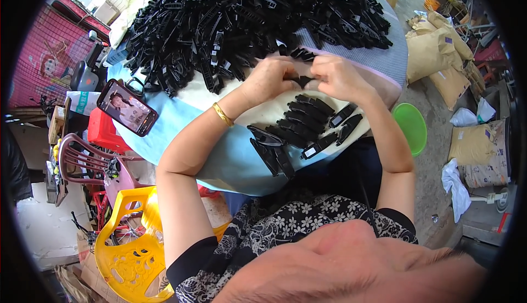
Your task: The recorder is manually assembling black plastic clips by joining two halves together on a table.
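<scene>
Over the table my left hand [270, 79] and my right hand [341, 78] come close together, fingers pinched. Between them they grip a small black plastic piece [303, 81], mostly covered by the fingers, so its exact kind cannot be made out. Just beyond lies a big heap of long, narrow black plastic clip-like pieces [219, 23]. Nearer to me, below my hands, several similar black pieces [299, 121] lie side by side in loose rows, some with a pale patch on them. A gold bangle [223, 114] circles my left wrist.
A cloth in blue, cream and grey covers the rounded table [164, 143]. At its left edge a phone [127, 108] with a lit screen leans. A yellow plastic chair [129, 242] and a red chair [82, 160] stand left; a green basin [410, 129] and brown sacks [439, 56] are right.
</scene>
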`<act>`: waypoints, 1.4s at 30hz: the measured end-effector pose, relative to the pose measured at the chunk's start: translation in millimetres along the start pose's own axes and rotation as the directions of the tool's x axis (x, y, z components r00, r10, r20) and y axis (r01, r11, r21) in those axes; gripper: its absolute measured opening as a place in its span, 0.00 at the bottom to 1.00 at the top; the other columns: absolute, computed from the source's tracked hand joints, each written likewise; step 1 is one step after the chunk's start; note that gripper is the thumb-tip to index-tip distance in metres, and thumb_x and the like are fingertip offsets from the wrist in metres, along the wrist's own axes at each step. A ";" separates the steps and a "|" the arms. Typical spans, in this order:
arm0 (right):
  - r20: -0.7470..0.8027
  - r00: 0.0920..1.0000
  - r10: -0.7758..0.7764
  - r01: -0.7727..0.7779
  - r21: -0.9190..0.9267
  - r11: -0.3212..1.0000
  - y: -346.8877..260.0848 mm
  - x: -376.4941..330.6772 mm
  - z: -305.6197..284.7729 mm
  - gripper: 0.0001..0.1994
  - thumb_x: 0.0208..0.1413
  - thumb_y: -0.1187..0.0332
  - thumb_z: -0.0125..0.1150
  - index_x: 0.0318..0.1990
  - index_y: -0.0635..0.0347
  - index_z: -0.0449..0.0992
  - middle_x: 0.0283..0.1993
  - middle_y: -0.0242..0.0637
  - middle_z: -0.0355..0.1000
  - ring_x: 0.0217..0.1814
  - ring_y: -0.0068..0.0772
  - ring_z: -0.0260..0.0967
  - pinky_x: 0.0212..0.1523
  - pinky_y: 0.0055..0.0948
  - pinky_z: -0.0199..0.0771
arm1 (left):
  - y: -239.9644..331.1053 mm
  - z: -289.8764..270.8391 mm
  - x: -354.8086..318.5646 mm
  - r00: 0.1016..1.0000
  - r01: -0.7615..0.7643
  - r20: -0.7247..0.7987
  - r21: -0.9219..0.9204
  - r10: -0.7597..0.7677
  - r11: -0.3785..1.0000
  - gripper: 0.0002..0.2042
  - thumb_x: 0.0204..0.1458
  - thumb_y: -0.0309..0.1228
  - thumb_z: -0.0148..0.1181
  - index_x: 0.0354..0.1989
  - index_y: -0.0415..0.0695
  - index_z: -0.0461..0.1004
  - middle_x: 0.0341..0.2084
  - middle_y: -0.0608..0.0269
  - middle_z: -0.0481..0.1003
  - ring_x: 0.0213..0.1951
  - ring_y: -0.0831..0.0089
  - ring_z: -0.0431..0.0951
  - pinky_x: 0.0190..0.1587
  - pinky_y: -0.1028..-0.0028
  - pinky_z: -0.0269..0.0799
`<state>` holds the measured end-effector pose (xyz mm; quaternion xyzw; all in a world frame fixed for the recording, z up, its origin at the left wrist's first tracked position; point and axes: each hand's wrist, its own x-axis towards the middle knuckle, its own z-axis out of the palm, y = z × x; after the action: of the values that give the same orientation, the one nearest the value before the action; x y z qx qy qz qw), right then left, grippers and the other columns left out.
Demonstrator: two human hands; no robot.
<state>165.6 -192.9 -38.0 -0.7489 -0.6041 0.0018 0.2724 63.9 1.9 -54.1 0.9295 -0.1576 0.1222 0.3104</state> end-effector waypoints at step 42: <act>0.127 0.978 0.164 -0.140 -0.176 0.974 -1.5 -25.2 -21.4 0.11 0.39 0.72 0.61 0.31 0.68 0.71 0.34 0.41 0.67 0.36 0.43 0.66 0.35 0.35 0.67 | -6.7 -2.6 3.9 0.988 -0.146 -0.014 0.180 0.151 0.973 0.08 0.53 0.29 0.58 0.36 0.37 0.77 0.31 0.53 0.72 0.36 0.56 0.74 0.41 0.66 0.71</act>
<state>164.4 -224.2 -27.4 -0.8111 -0.5606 0.0251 0.1649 69.6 7.7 -54.5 0.9373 -0.2109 0.1716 0.2179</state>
